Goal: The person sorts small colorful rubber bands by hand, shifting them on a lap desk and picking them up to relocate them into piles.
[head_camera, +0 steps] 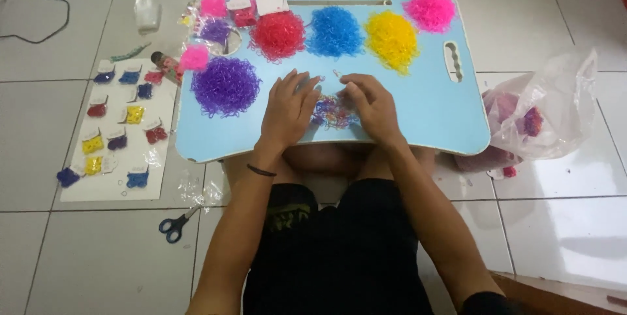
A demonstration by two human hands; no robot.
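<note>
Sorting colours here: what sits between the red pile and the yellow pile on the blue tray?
The blue pile lies between the red pile and the yellow pile, seen in the head view.

floor (78, 256): pale square tiles, dark grout | light: soft glare at right | cable (46, 24) upper left

View: one head-worn camera, no second view to share with.
Position: above the seated person's lap.
Facing: steeply down and forward onto the blue lap table (418, 102) and tiled floor (568, 223).
Nearness: close, forearms fill the lower frame.
Frame reach: scissors (175, 225) at left, plastic bag (555, 109) at right.
</note>
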